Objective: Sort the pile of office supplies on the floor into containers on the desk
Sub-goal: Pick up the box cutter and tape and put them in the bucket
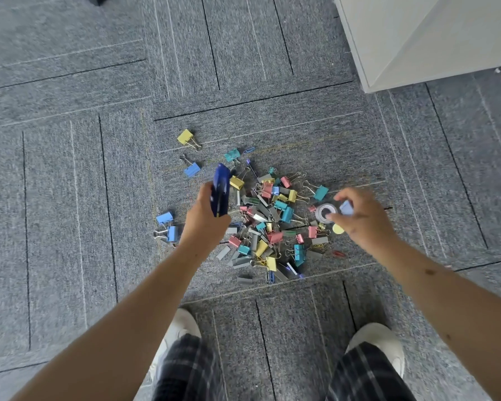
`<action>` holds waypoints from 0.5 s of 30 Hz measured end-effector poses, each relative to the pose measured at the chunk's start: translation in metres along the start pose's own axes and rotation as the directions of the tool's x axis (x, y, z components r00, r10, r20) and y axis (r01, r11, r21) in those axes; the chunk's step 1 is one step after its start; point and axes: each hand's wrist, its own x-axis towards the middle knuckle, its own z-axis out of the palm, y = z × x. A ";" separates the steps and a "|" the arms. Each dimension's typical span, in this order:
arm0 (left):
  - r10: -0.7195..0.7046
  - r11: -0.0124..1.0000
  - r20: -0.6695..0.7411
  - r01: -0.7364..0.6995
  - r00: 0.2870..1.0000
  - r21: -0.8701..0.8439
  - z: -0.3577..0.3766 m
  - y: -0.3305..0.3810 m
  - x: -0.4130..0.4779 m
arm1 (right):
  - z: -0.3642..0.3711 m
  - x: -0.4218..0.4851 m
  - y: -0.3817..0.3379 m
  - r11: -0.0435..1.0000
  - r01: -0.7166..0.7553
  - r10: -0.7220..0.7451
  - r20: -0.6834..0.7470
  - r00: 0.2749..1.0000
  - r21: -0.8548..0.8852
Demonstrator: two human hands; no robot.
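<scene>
**A:** What surface is shown?

**B:** Grey carpet tiles with dark and pale stripes [70, 198] are seen from above. The pile of office supplies [272, 224] is spread on them at the centre of the frame. It is made up of coloured metal binder clips, grey staple strips and a few wire paper clips.

**A:** What is held, and why so?

**B:** A dark blue plastic stapler [221, 191] is gripped lengthwise in the left hand [206, 219], with the fingers wrapped round its body, at the pile's left edge. It is judged to be held clear for carrying up to the desk. A small pale blue binder clip [346, 207] is pinched at the fingertips of the right hand [365, 218], at the pile's right edge. A clear tape roll [326, 213] lies just under those fingertips. Whether it is touched cannot be told, since the hand is blurred.

**A:** What else is around?

**B:** A yellow binder clip [185, 137] and several blue ones are scattered left of the pile. A white furniture panel [417, 39] fills the upper right, and no containers are in view. White shoes [382, 340] are seen at the bottom edge. The clips' wire handles are tangled, so neighbours may be dragged along when one is lifted.
</scene>
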 end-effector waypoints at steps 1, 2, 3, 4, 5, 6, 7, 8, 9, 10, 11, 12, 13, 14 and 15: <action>0.014 1.000 0.021 -0.014 1.000 0.019 0.005 0.000 -0.004 | 0.006 -0.001 0.003 1.000 0.010 -0.010 0.009 1.000 -0.028; 0.030 0.999 0.043 -0.032 0.999 0.038 0.009 0.000 -0.009 | 0.012 -0.003 0.006 0.998 0.023 -0.023 0.010 1.000 -0.059; 0.041 0.998 0.061 -0.044 0.997 0.048 0.014 -0.001 -0.013 | 0.016 -0.004 0.006 0.994 0.042 -0.042 0.003 0.999 -0.102; 0.040 0.998 0.078 -0.043 0.996 0.048 0.018 -0.003 -0.018 | 0.019 -0.006 0.007 0.986 0.058 -0.059 -0.004 0.998 -0.153; 0.029 0.999 0.095 -0.033 0.995 0.041 0.022 -0.005 -0.023 | 0.022 -0.007 0.007 0.976 0.070 -0.074 -0.013 0.997 -0.204; 0.019 0.999 0.107 -0.023 0.994 0.033 0.026 -0.007 -0.027 | 0.024 -0.007 0.007 0.966 0.072 -0.081 -0.024 0.996 -0.249; 0.011 1.000 0.118 -0.015 0.993 0.027 0.030 -0.009 -0.030 | 0.025 -0.007 0.006 0.957 0.069 -0.081 -0.032 0.996 -0.282; 0.009 1.000 0.131 -0.013 0.991 0.027 0.034 -0.011 -0.032 | 0.026 -0.007 0.005 0.951 0.067 -0.084 -0.043 0.996 -0.303; 0.013 0.999 0.147 -0.017 0.989 0.031 0.038 -0.011 -0.034 | 0.027 -0.006 0.004 0.946 0.070 -0.091 -0.052 0.994 -0.317; 0.016 0.999 0.164 -0.022 0.986 0.037 0.041 -0.011 -0.035 | 0.027 -0.006 0.003 0.941 0.074 -0.100 -0.062 0.993 -0.329; 0.016 0.999 0.177 -0.023 0.984 0.036 0.044 -0.009 -0.035 | 0.027 -0.005 0.002 0.937 0.079 -0.108 -0.066 0.992 -0.339; 0.018 0.999 0.184 -0.023 0.983 0.028 0.047 -0.006 -0.035 | 0.026 -0.005 0.002 0.933 0.085 -0.116 -0.068 0.991 -0.349; 0.022 0.999 0.190 -0.026 0.982 0.021 0.050 -0.003 -0.035 | 0.026 -0.005 0.002 0.929 0.089 -0.120 -0.065 0.991 -0.359; 0.030 0.999 0.196 -0.036 0.980 0.024 0.053 0.000 -0.036 | 0.026 -0.004 0.001 0.926 0.092 -0.121 -0.059 0.991 -0.367; 0.043 0.998 0.204 -0.051 0.978 0.035 0.055 0.003 -0.036 | 0.026 -0.004 0.001 0.922 0.093 -0.120 -0.051 0.991 -0.375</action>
